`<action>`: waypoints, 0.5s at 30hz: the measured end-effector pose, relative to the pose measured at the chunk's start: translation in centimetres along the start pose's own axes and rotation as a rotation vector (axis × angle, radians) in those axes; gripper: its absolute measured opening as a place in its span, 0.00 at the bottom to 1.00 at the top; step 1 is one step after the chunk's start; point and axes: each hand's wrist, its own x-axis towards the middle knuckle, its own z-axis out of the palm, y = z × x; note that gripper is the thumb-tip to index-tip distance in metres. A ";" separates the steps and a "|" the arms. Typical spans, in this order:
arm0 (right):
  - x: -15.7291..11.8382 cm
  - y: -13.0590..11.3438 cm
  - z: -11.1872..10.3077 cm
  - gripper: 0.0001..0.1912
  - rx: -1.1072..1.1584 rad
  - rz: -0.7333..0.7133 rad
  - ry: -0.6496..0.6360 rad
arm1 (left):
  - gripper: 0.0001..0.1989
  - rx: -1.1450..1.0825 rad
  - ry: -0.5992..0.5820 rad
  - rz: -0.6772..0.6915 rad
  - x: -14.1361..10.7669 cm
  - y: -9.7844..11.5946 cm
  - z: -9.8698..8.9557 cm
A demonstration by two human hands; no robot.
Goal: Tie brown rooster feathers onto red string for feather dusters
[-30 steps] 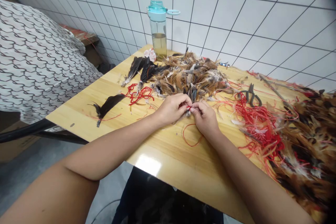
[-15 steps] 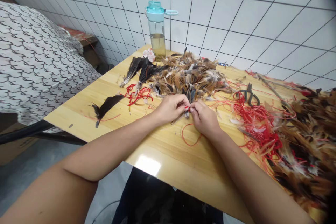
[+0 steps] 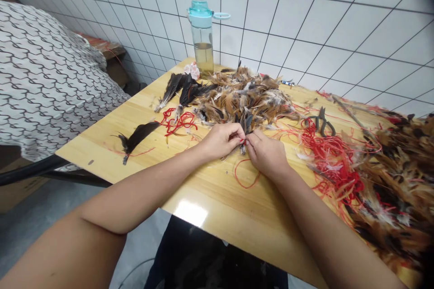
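Note:
My left hand (image 3: 225, 141) and my right hand (image 3: 266, 151) meet near the middle of the wooden table (image 3: 210, 189). Both have fingers pinched at a small dark feather bundle (image 3: 242, 149) where red string wraps its stem end. A loop of red string (image 3: 236, 179) hangs onto the table below my fingers. Just beyond my hands lies a large heap of brown feathers (image 3: 244, 95). Which hand grips the feathers and which the string is hard to tell.
Black feather bundles (image 3: 190, 92) and one more (image 3: 135, 141) lie left, near tangled red string (image 3: 179, 122). A bottle (image 3: 203, 45) stands behind. To the right are scissors (image 3: 321, 122), a red string pile (image 3: 335, 162) and more feathers (image 3: 400, 180). Patterned cloth (image 3: 50, 76) is at far left.
My right hand has shifted very slightly to the right, its fingers still at the bundle. My left hand is almost unchanged.

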 end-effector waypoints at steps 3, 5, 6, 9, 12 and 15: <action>0.0 0.1 -0.1 0.18 -0.015 -0.008 -0.006 | 0.03 0.003 0.008 0.014 0.0 0.0 -0.1; 0.1 0.2 -0.1 0.18 -0.016 -0.013 -0.008 | 0.03 0.023 0.020 0.035 0.1 0.0 -0.3; 0.1 0.2 -0.1 0.17 -0.016 -0.013 -0.010 | 0.03 0.036 0.026 0.045 0.1 0.0 -0.3; 0.2 0.4 0.0 0.17 -0.008 -0.001 -0.023 | 0.04 0.077 0.026 0.058 0.2 0.1 -0.6; 0.3 0.8 0.1 0.16 0.009 0.013 -0.042 | 0.04 0.119 0.015 0.045 0.3 0.1 -0.8; 0.3 1.2 0.1 0.15 0.017 0.008 -0.061 | 0.04 0.129 0.007 0.035 0.3 0.1 -1.0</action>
